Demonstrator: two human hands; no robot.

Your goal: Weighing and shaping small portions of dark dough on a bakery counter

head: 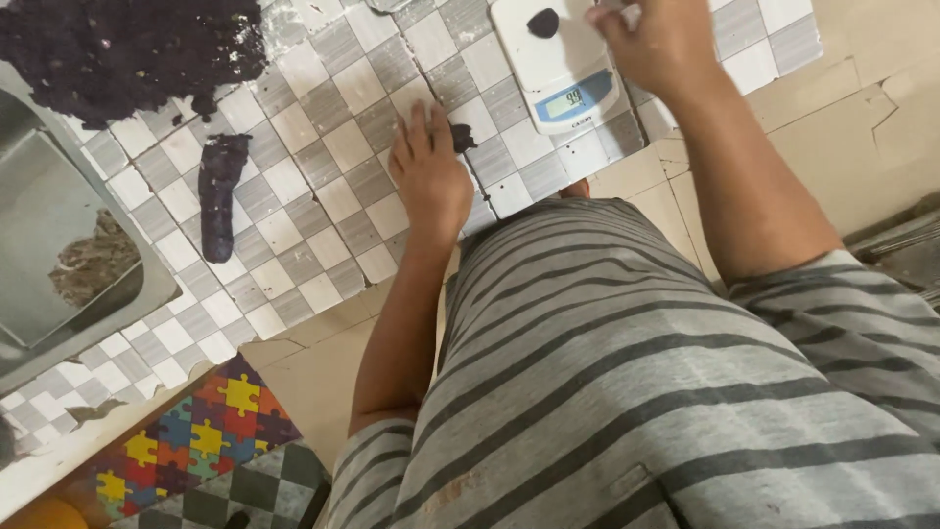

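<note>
1. Fingers [423, 125] of the left hand [429, 176] lie flat and spread on the table [323, 196], gripping nothing; a small dark dough lump [462, 138] touches their right edge.
2. Left of these fingers, well apart, a dark dough roll [219, 196] lies with its long axis running away from the person; beyond it sits the big dough pile [127, 49].
3. Right of them, the scale [558, 64] carries a dough piece [542, 22].
4. Right hand [661, 44] hovers curled at the scale's far right edge; its grip cannot be told.
</note>
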